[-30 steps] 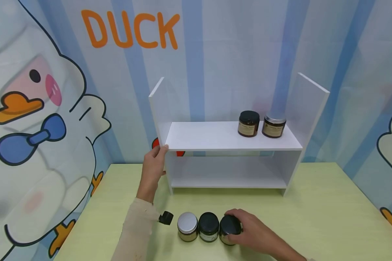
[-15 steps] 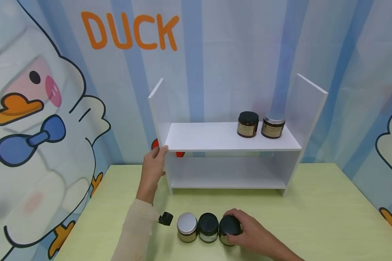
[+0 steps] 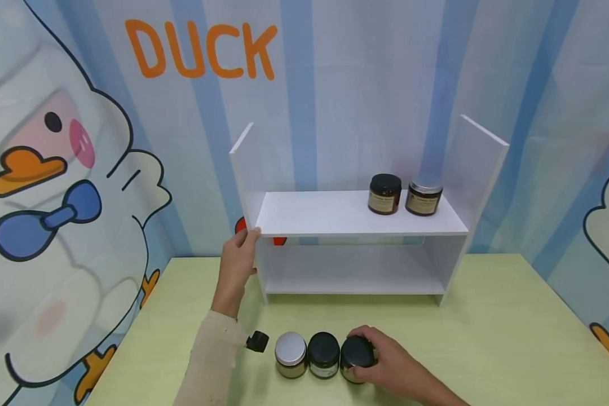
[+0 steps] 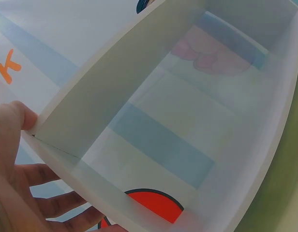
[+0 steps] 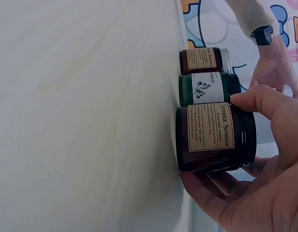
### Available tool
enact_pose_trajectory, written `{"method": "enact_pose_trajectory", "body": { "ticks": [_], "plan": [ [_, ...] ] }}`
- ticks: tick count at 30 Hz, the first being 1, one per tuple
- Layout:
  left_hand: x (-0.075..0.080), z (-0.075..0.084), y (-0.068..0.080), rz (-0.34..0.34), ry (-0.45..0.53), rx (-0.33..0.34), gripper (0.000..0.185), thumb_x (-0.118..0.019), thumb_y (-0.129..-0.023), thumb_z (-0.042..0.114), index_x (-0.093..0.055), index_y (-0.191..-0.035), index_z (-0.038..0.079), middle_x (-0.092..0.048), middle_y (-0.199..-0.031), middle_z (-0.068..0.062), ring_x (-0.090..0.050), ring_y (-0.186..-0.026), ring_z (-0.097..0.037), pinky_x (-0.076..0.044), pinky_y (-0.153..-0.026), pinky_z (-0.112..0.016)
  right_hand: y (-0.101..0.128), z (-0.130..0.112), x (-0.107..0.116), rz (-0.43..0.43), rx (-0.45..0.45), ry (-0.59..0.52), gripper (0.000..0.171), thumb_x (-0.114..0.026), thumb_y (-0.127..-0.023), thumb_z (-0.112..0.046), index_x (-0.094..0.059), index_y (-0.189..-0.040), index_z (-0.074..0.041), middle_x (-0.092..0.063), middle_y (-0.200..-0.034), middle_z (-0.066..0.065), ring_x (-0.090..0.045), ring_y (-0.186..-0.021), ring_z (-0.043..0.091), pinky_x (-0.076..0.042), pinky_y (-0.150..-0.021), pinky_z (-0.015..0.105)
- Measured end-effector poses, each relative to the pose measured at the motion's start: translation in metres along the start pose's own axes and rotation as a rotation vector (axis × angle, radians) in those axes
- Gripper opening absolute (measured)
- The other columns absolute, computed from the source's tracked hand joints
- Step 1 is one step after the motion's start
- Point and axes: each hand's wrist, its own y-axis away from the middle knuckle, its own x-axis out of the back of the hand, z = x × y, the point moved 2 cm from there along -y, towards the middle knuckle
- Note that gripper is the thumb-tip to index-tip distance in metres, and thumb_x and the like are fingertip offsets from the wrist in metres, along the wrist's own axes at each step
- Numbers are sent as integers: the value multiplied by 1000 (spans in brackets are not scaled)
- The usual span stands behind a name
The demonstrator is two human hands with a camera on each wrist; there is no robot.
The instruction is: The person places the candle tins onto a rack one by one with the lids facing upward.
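Note:
My left hand [image 3: 237,259] grips the left side panel of a white two-tier shelf [image 3: 309,211], thumb at the panel's front edge near the upper board. In the left wrist view its other fingers [image 4: 54,205] lie along the panel's outer side. My right hand [image 3: 393,361] holds a dark scented candle jar [image 5: 212,135] with a black lid, thumb and fingers on opposite sides; its tan label reads "Aroma Sensation". The jar stands upright on the table, at the right end of a row. Beside it stand a green candle jar [image 5: 205,89] with a black lid and a silver-lidded candle jar [image 3: 291,348].
On the upper board, toward the right, stand a black-lidded candle jar [image 3: 384,194] and a silver-lidded one [image 3: 423,198]. The shelf is at the back of the pale green table [image 3: 517,338], before a duck-print backdrop [image 3: 355,84]. A black wrist device [image 3: 257,341] sticks out from the left sleeve.

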Motion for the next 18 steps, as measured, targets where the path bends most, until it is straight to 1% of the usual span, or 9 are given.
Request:
{"method": "enact_pose_trajectory", "body": {
  "ticks": [8, 13, 18],
  "plan": [
    [0, 1, 0, -2, -4, -12, 68, -50, -99, 62, -46, -153, 22, -45, -154, -5, -45, -136, -30, -51, -97, -58, 0, 1, 1, 0, 5, 14, 52, -80, -85, -20, -58, -131, -11, -59, -125, 9, -57, -104, 23, -51, -82, 39],
    [0, 2, -1, 5, -4, -2, 68, -50, -99, 62, -46, -154, 21, -45, -154, -5, -45, -136, -30, -51, -97, -57, 1, 0, 1, 4, -1, 25, 56, -79, -86, -22, -56, -135, -10, -58, -128, 10, -59, -105, 23, -52, -82, 37],
    [0, 1, -1, 5, -3, 4, 68, -50, -99, 61, -46, -154, 21, -45, -154, -5, -46, -136, -29, -51, -97, -57, 1, 1, 1, 23, 9, 49, 59, -79, -86, -24, -53, -137, -11, -60, -129, 9, -60, -102, 20, -51, -81, 34]
  ]
}}
